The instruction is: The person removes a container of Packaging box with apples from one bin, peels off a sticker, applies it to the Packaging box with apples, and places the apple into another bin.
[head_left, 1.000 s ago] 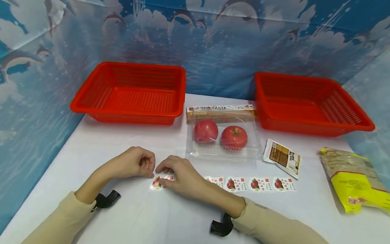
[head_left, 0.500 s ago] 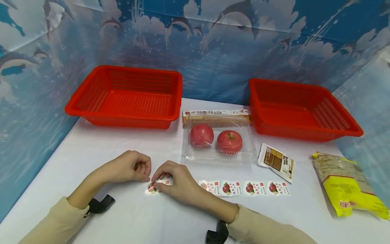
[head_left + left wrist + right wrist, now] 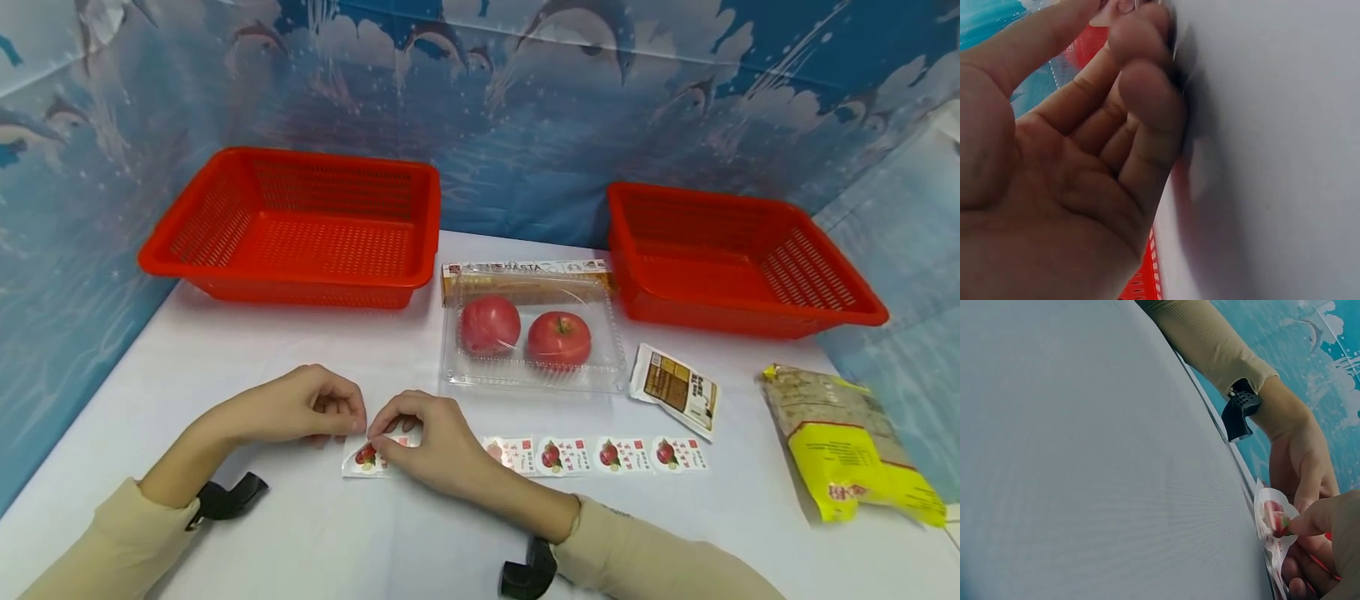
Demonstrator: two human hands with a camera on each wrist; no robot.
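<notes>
On the white table lies a strip of fruit-print sticker labels [image 3: 551, 457]. My right hand [image 3: 442, 446] pinches its left end, with the thumb on the printed face of the end label [image 3: 366, 457]. In the right wrist view, that label [image 3: 1275, 519] stands partly raised under the right thumb [image 3: 1316, 519]. My left hand [image 3: 318, 408] has curled fingers, and its thumb and index tips meet at the label's upper left edge. Whether they grip the paper is hidden. From the left wrist, the curled left fingers [image 3: 1147, 94] lie against the table.
Two red plastic baskets [image 3: 300, 279] stand at the back. Between them a clear clamshell box [image 3: 525, 379] holds two apples [image 3: 558, 337], in front of a pasta box [image 3: 525, 268]. To the right lie a small white-and-brown pouch [image 3: 675, 387] and a yellow food bag [image 3: 855, 467].
The strip's left end shows a straight, cornered edge now where it looked rounded before. Both hands have shifted slightly left in the view, along with the whole scene.
</notes>
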